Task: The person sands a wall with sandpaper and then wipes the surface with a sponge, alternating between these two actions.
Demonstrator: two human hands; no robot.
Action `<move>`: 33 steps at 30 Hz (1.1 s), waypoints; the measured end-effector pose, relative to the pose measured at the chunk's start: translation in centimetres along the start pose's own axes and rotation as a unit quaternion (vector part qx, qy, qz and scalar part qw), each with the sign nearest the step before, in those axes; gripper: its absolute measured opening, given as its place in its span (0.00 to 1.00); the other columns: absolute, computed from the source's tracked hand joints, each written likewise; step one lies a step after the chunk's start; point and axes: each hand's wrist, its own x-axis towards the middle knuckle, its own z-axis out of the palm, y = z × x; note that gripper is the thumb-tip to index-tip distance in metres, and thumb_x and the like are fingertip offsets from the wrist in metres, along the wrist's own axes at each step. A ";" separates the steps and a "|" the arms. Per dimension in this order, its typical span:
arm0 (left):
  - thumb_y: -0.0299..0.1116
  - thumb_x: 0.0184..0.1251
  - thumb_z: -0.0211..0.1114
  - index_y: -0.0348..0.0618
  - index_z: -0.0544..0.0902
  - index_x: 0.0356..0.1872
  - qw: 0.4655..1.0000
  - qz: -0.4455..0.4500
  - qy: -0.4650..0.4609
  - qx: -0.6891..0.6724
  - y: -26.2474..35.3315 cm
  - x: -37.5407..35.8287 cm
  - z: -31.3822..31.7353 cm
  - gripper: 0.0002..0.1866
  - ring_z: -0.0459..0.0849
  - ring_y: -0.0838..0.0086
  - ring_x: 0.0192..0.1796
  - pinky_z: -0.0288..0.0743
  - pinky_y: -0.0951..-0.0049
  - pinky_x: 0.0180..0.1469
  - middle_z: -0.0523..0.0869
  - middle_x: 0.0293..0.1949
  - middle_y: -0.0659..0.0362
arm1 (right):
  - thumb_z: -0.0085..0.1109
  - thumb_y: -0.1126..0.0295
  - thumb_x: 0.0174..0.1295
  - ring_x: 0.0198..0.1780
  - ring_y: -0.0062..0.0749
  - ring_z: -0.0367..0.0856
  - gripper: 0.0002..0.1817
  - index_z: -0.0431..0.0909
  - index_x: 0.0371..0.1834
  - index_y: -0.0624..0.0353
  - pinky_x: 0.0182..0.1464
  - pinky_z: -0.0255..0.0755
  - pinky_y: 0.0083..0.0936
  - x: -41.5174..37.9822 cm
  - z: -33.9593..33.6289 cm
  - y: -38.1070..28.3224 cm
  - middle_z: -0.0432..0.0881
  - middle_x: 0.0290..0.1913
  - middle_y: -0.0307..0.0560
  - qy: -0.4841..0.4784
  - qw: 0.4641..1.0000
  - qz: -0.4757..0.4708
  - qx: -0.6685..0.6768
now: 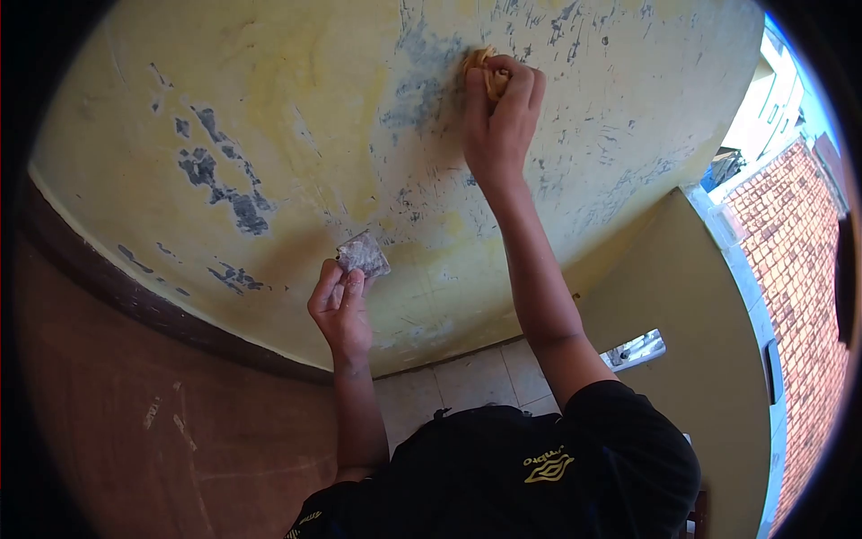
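Observation:
My right hand (505, 135) reaches up to the yellow wall (332, 117), its fingers closed around a crumpled tan cloth (496, 83) pressed at the surface. Just left of it, bluish-grey scuffing shows through the paint. Lower and to the left, my left hand (341, 310) pinches a small, flat, dusty grey square (365, 255) between thumb and fingers, close in front of the wall. Whitish dust coats that square, and I cannot tell what it is made of. Dark bare patches (215, 180) of chipped paint lie up and left of it.
A brown door-like panel (135, 386) with a dark frame (162, 310) borders the wall at lower left. Pale floor tiles (471, 377) lie below. On the right stand a low wall (691, 314) with a narrow slot and, outside, a tiled roof (795, 234).

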 end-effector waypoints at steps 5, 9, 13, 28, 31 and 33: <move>0.19 0.81 0.60 0.25 0.80 0.66 0.999 -0.009 -0.035 -0.003 -1.5 0.7 -2.6 0.17 0.86 0.57 0.65 0.83 0.47 0.70 0.84 0.64 0.45 | 0.75 0.67 0.62 0.53 0.35 0.75 0.22 0.78 0.58 0.42 0.58 0.58 0.39 -9.0 1.8 -2.6 0.80 0.55 0.35 -0.185 0.957 -0.211 -0.069; 0.19 0.81 0.60 0.25 0.79 0.67 0.999 -0.007 -0.038 -0.005 -1.1 1.5 -2.8 0.18 0.86 0.57 0.65 0.84 0.47 0.69 0.85 0.64 0.45 | 0.69 0.62 0.68 0.53 0.31 0.75 0.16 0.80 0.58 0.42 0.57 0.56 0.39 -4.4 0.0 -0.6 0.80 0.55 0.33 -0.154 0.948 -0.242 -0.134; 0.20 0.81 0.61 0.25 0.79 0.68 0.999 -0.006 -0.033 -0.005 -0.9 1.3 -3.6 0.18 0.86 0.56 0.66 0.84 0.46 0.69 0.85 0.64 0.45 | 0.68 0.64 0.72 0.56 0.39 0.74 0.15 0.78 0.58 0.48 0.59 0.56 0.43 -1.1 0.8 -0.1 0.78 0.55 0.42 -0.026 0.982 -0.115 -0.145; 0.18 0.80 0.60 0.29 0.82 0.62 0.997 -0.030 -0.024 -0.060 0.7 1.8 -7.6 0.14 0.85 0.60 0.65 0.83 0.50 0.70 0.84 0.61 0.50 | 0.65 0.61 0.76 0.56 0.41 0.73 0.14 0.77 0.58 0.52 0.59 0.55 0.45 4.8 3.3 -0.8 0.79 0.53 0.43 0.065 0.982 -0.042 -0.171; 0.19 0.81 0.59 0.28 0.81 0.63 0.996 -0.021 -0.023 -0.080 0.4 1.9 -7.3 0.14 0.85 0.60 0.65 0.83 0.50 0.70 0.84 0.61 0.49 | 0.66 0.65 0.74 0.54 0.42 0.74 0.15 0.76 0.58 0.53 0.58 0.58 0.43 0.6 3.3 -1.9 0.79 0.54 0.45 0.025 0.987 -0.076 -0.138; 0.23 0.83 0.59 0.33 0.78 0.65 0.994 -0.008 -0.066 -0.089 0.3 1.8 -7.4 0.14 0.86 0.58 0.67 0.83 0.46 0.70 0.85 0.64 0.48 | 0.69 0.67 0.68 0.53 0.38 0.75 0.19 0.78 0.60 0.48 0.58 0.60 0.41 -7.5 2.9 -2.8 0.80 0.56 0.41 -0.086 0.976 -0.162 -0.116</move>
